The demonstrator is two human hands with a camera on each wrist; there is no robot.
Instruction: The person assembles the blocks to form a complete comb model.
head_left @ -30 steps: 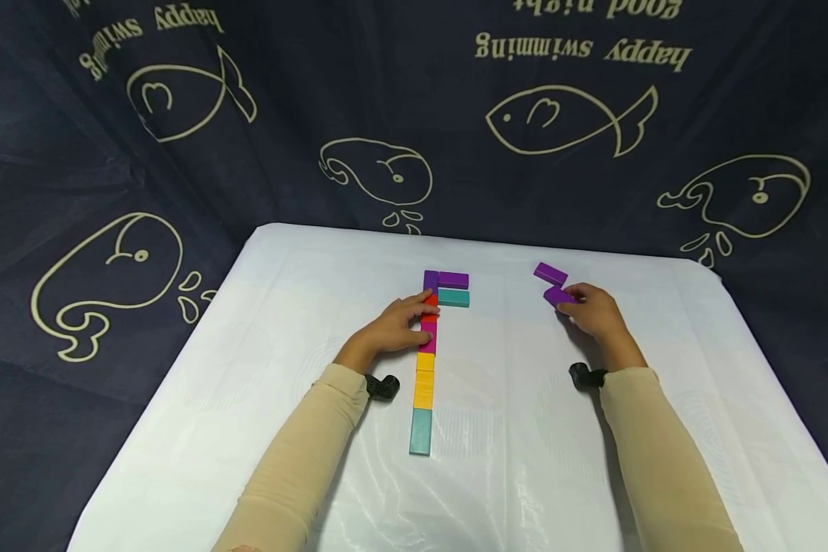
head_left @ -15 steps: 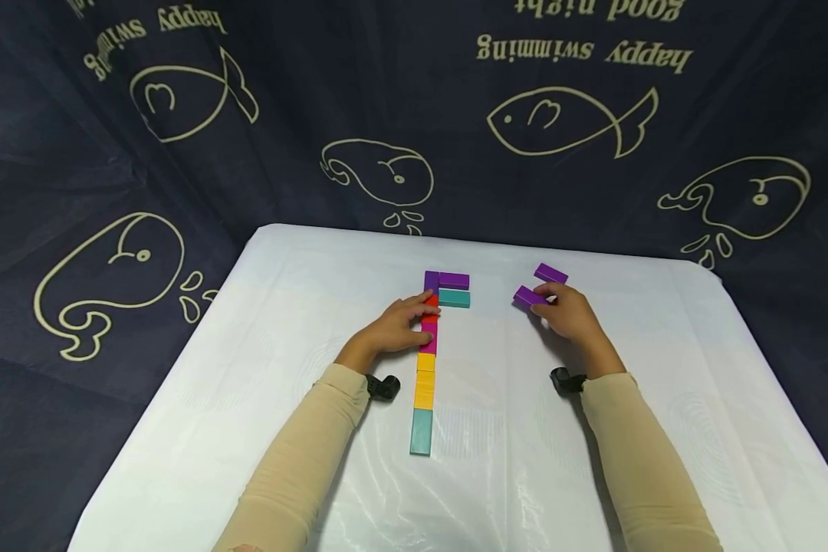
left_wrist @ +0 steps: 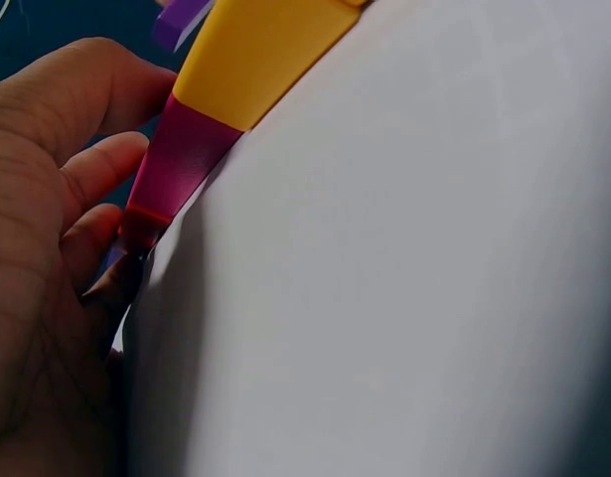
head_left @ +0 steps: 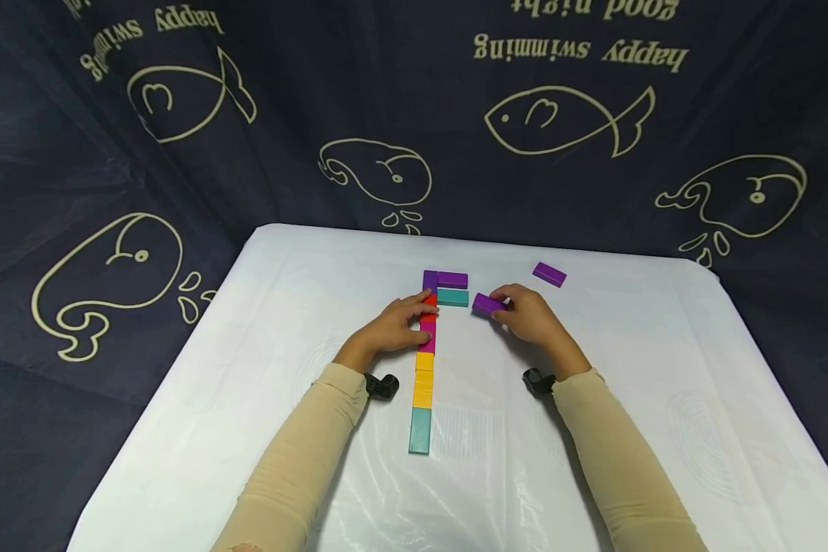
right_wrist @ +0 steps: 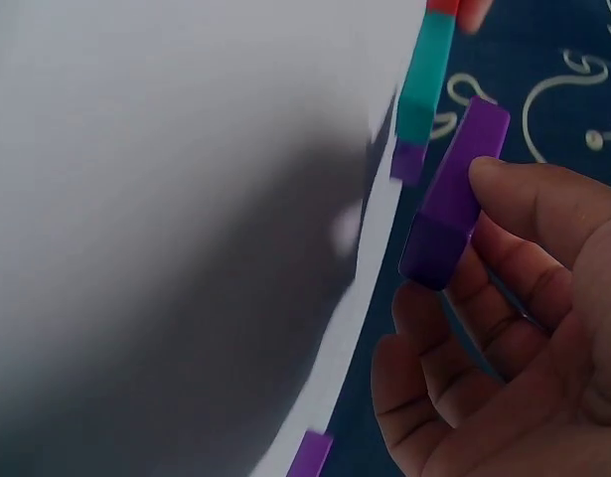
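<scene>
In the head view, a column of flat blocks runs down the table: purple-blue (head_left: 431,281) at the far end, then red (head_left: 428,317), magenta (head_left: 428,343), yellow (head_left: 423,387) and teal (head_left: 419,431). My left hand (head_left: 395,325) rests along its left side, fingertips on the red and magenta blocks. A purple block (head_left: 452,280) and a teal block (head_left: 453,297) jut to the right from the column's far part. My right hand (head_left: 530,314) pinches another purple block (right_wrist: 458,199) between thumb and fingers, just right of the teal one and apart from it.
One more purple block (head_left: 549,274) lies askew at the far right of the white-covered table (head_left: 303,276). A dark cloth (head_left: 455,199) with fish drawings hangs behind the table's far edge. Black wrist cameras (head_left: 538,382) sit on both wrists.
My right hand has carried the purple block leftward from beside the loose purple block to near the jutting teal block. The left hand has stayed in place on the column.
</scene>
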